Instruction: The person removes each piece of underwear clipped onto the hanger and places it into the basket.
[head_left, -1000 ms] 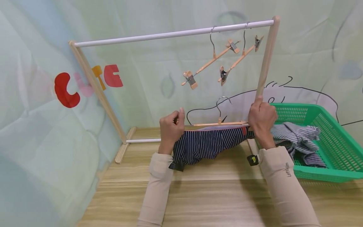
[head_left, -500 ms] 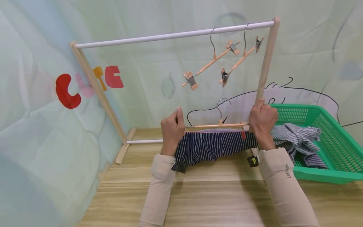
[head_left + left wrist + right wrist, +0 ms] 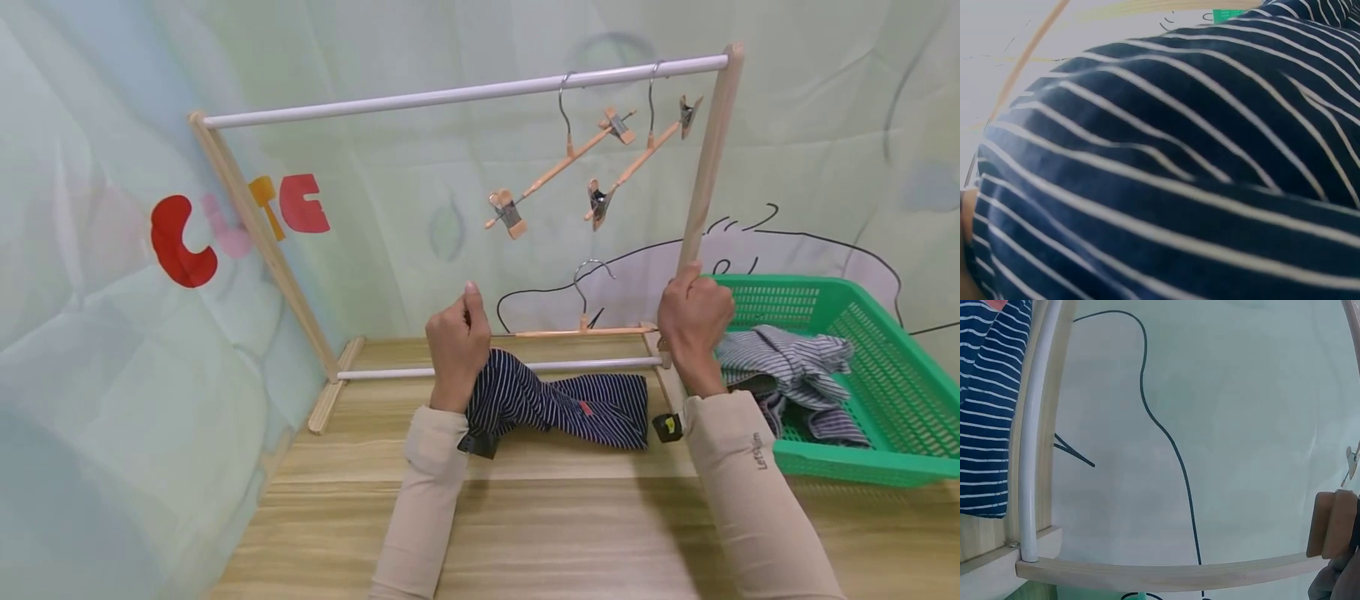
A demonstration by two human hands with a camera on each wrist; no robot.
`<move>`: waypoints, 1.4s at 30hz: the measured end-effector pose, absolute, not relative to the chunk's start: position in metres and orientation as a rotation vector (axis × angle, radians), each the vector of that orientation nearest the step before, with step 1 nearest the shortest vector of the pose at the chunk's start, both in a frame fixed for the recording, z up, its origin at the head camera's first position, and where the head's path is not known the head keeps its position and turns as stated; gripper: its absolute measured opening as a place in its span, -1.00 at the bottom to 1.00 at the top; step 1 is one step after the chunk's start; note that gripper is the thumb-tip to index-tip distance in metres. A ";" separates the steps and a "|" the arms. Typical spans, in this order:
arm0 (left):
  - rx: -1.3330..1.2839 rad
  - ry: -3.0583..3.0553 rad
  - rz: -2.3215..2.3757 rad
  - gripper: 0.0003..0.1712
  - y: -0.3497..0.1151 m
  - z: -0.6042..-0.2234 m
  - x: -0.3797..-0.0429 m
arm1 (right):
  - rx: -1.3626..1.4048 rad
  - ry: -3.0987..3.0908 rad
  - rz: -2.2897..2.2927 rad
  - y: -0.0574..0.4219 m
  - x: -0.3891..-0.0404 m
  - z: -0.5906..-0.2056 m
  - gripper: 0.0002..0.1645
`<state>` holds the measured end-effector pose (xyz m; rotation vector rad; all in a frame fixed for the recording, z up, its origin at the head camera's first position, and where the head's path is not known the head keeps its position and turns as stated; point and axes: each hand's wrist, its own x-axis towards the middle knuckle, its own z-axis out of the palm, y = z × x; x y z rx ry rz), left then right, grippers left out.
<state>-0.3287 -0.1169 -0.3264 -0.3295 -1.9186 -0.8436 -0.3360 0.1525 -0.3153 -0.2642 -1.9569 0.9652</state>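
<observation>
My left hand grips the left end of a clip hanger, its clip hidden by the fingers. From that hand hangs a navy garment with white stripes; its right part lies slack on the table, apart from the hanger. Striped cloth fills most of the left wrist view. My right hand holds the hanger's right end, in front of the rack's right post. In the right wrist view, a wooden clip shows at the fingers, with no cloth in it.
A rack with a white top rail stands behind the hands. Two clip hangers hang on it, one left and one right. A green basket at the right holds striped clothes. The rack's lower rail runs behind the garment.
The garment's right end has come away from beside my right hand and dropped to the table, uncovering the lower rail. Both hands have stayed almost in place.
</observation>
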 end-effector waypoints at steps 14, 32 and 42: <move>-0.248 -1.911 -0.855 -0.37 -0.112 -0.327 -0.328 | -0.321 -1.898 0.979 0.152 -0.337 -0.326 -0.29; -0.125 -1.909 -0.782 -0.36 -0.108 -0.329 -0.328 | -0.314 -1.882 0.973 0.149 -0.331 -0.330 -0.27; -0.131 -1.875 -0.781 -0.39 -0.105 -0.330 -0.329 | -0.286 -1.873 0.990 0.148 -0.330 -0.332 -0.25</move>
